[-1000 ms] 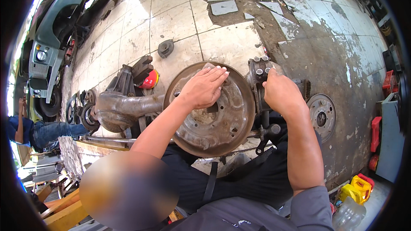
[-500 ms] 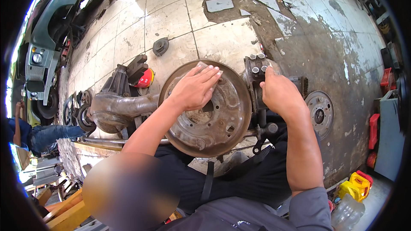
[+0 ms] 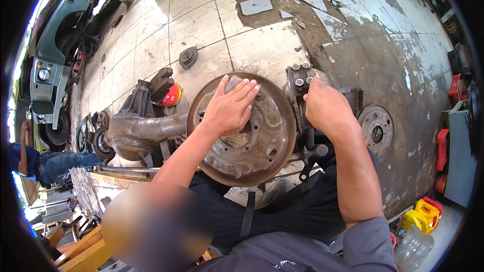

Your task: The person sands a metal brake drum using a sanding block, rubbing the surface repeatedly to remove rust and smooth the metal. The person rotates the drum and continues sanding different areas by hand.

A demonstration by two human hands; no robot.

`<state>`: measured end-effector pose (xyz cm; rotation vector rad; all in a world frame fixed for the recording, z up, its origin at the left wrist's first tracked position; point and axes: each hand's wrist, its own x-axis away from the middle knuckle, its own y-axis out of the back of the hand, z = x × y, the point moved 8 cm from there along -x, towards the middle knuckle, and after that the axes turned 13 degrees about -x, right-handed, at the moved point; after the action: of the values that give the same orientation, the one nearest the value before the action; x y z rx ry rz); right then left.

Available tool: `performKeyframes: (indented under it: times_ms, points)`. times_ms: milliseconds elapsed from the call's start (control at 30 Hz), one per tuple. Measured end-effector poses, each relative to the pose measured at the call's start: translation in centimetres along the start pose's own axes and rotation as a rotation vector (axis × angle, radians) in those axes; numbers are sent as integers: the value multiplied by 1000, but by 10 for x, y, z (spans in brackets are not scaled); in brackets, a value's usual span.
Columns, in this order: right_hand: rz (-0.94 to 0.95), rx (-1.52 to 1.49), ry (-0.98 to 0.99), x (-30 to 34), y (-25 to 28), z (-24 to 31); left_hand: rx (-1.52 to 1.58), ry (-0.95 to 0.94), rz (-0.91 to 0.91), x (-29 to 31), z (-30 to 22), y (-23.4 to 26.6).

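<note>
My left hand [image 3: 229,108] lies with fingers stretched over the upper face of a round, rusty brake backing plate [image 3: 242,168]. A small grey-brown piece of sandpaper [image 3: 233,83] is pinned beneath those fingers, its edge showing between thumb and index finger. To the right, my right hand [image 3: 330,108] is closed on the bolted steering knuckle [image 3: 301,83], thumb and index finger at its top edge; its other fingers are mostly hidden. The plate stands tilted toward me at the end of an axle housing [image 3: 146,128].
A second round plate [image 3: 377,132] lies on the floor at right. A small dark metal part [image 3: 188,58] and a red can [image 3: 172,94] are beyond the axle. Broken tiles [image 3: 256,5] lie farther off. At left are a vehicle [image 3: 48,75] and another person [image 3: 53,166].
My left hand has shifted slightly on the plate, its thumb spreading wider from the fingers. More of the sandpaper shows there. My right hand keeps its hold with barely any movement.
</note>
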<state>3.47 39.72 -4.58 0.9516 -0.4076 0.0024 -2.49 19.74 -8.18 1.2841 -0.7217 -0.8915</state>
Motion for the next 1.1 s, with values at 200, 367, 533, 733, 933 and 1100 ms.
performKeyframes:
  times_ms: [200, 367, 533, 733, 933, 1100]
  points:
    - [-49, -26, 55, 2, 1, -6, 31, 34, -32, -5, 1, -8]
    - [-49, -16, 30, 0, 1, -2, 0, 54, -9, 3, -1, -5]
    - [-60, -6, 45, 1, -1, -5, 25, 43, 26, -9, 2, -8]
    - [-49, -14, 25, 0, -1, -2, -2, 31, 24, 6, 2, -7]
    - [-44, -9, 20, 2, 0, -5, 34, 65, -3, 1, -2, -8]
    - [-80, -17, 58, 0, -1, -1, 13, 81, 24, 10, -3, -2]
